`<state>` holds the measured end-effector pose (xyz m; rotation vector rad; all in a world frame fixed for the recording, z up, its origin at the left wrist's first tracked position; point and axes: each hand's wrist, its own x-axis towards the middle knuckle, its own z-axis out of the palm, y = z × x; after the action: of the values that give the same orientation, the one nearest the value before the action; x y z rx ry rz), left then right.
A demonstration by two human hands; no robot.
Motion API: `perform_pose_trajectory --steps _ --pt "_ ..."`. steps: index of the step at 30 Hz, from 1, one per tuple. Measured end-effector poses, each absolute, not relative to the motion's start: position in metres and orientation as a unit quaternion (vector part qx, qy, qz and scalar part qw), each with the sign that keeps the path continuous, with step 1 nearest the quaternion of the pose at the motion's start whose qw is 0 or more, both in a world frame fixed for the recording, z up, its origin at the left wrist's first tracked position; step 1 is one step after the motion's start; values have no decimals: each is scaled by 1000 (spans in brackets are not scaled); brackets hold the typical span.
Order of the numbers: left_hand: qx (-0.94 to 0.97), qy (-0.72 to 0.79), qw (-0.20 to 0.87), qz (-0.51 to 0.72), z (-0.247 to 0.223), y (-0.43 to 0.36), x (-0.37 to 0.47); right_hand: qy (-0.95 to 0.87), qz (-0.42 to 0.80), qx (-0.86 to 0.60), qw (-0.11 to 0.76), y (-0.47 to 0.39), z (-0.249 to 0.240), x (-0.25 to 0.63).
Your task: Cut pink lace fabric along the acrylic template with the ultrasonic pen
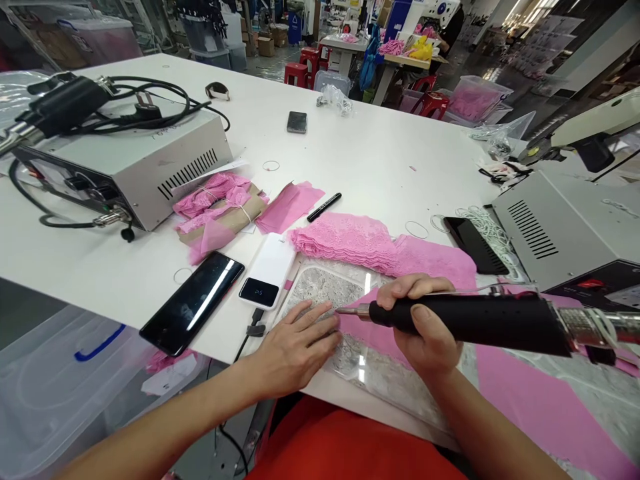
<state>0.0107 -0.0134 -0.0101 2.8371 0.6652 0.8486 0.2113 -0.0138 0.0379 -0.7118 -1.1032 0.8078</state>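
Observation:
My right hand (pixel 425 323) is wrapped round a black handheld ultrasonic cutter (pixel 480 320), whose metal tip points left. Its tip ends beside the fingers of my left hand (pixel 303 347), which lies flat with fingers stretched out on the work board (pixel 325 283). Pink fabric (pixel 365 323) lies on the board under the cutter's tip and runs off to the right, partly hidden by my right hand. Behind it sits a stack of pink lace pieces (pixel 345 240). The board looks clear and glossy over a speckled grey surface.
Left of the board lie a white power bank (pixel 267 273) and a large black phone (pixel 193 303). A grey generator box (pixel 130 160) with a second cutter stands at the left; another grey box (pixel 565 220) is at the right. A black pen (pixel 324 207) lies behind the lace.

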Motion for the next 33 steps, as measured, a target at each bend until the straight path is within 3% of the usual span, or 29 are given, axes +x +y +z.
perform_pose_trajectory --steps 13,33 --pt "942 194 29 274 -4 -3 17 -377 219 -397 808 -12 55 291" --pt "961 171 3 216 -10 3 18 -413 235 -402 783 -14 35 292"
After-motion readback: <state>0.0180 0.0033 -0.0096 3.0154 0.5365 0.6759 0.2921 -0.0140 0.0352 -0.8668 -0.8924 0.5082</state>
